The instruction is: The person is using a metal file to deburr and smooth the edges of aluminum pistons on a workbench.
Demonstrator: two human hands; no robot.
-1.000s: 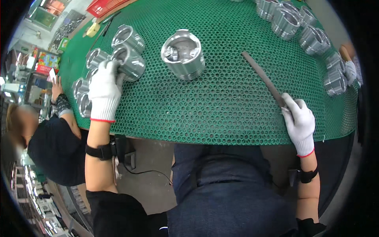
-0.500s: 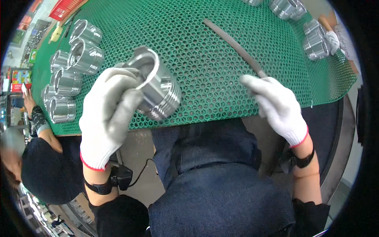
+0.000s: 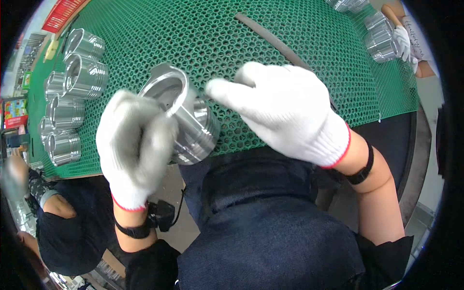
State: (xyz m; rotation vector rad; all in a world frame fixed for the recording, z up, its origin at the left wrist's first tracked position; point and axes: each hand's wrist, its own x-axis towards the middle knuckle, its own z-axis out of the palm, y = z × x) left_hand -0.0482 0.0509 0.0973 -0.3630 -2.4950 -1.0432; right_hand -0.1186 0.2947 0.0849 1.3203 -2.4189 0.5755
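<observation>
The left hand point(image 3: 135, 145), in a white glove w/ a red cuff, is curled round a shiny metal piston point(image 3: 181, 116) and holds it up at the near edge of the green mesh mat point(image 3: 203, 38), open end tilted up & away. The right hand point(image 3: 285, 108), same kind of glove, is right next to the piston w/ one finger poking toward its top; can't tell if it's pinching the long dark file point(image 3: 270, 38) that runs out from under it.

The piston looks like solid metal, so prob. heavy for its size, hard, won't bend. Smooth sides look slippy, so the glove helps. Best grip, I think: round the fat ringed part, or thumb inside the open end.

It's silver & bright, round like a cup, w/ thin grooves round one end and a hollow inside.

More pistons point(image 3: 72, 96) stand in a bunch on the mat's left, and a few more point(image 3: 379, 36) far right by another person's gloved hand point(image 3: 402, 38).
</observation>
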